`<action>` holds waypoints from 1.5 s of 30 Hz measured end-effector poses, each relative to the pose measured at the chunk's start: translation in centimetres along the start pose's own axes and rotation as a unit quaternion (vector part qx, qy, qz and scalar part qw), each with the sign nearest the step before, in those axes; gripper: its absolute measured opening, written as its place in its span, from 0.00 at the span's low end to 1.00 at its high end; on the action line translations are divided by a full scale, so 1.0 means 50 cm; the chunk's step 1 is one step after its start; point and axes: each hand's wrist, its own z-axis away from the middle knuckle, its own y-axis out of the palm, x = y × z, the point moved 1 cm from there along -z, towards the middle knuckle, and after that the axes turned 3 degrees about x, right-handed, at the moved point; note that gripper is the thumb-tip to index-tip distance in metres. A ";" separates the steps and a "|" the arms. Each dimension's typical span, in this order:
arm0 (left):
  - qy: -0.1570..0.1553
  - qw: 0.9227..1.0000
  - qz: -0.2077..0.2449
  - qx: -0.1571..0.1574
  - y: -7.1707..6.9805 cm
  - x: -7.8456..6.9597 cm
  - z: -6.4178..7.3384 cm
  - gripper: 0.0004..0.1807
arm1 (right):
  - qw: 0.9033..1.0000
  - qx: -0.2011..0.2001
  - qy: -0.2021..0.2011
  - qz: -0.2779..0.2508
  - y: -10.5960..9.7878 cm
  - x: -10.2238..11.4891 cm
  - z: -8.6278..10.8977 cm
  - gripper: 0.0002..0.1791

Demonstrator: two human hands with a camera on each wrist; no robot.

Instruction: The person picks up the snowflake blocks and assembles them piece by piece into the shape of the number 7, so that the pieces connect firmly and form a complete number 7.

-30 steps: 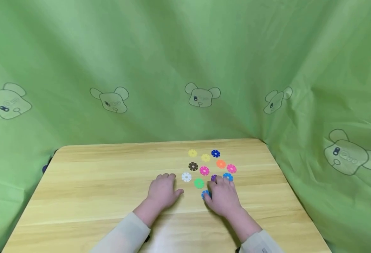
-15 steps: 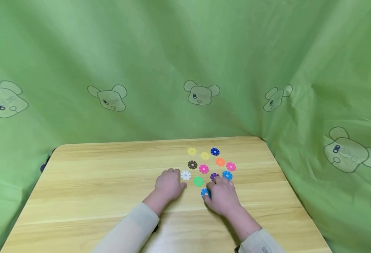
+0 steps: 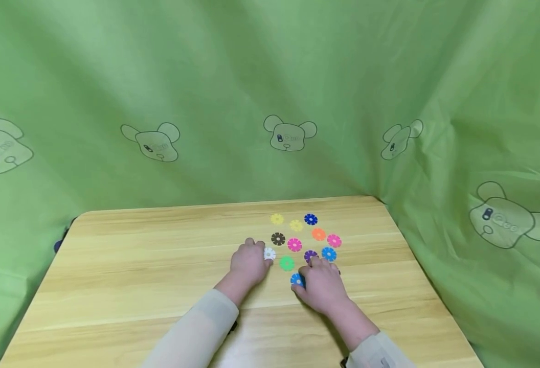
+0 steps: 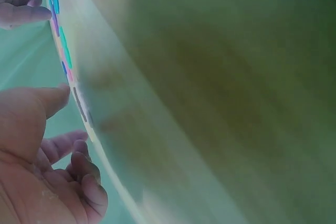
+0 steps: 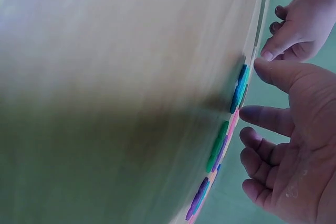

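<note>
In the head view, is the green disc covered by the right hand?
No, the green disc is fully visible on the table, between the left hand and the right hand.

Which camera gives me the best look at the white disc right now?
The head view: it looks down on the notched face of the white disc, with the left hand close against it. Both wrist views look along the table almost edge-on, and I can't clearly make the disc out in either.
</note>
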 end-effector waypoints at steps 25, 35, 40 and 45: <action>-0.008 0.999 0.032 0.008 0.007 0.002 -0.019 0.28 | 1.000 0.008 0.010 -0.017 0.005 0.004 0.003 0.27; -0.046 0.996 0.080 0.016 0.005 0.003 -0.026 0.28 | 0.999 0.005 0.018 -0.041 0.004 0.007 0.000 0.26; -0.058 0.993 0.103 0.013 0.005 0.006 -0.027 0.26 | 0.999 0.008 0.020 -0.046 0.002 0.008 -0.001 0.26; -0.053 0.992 0.110 0.007 0.003 0.011 -0.025 0.25 | 0.999 0.010 0.023 -0.045 0.003 0.006 -0.003 0.27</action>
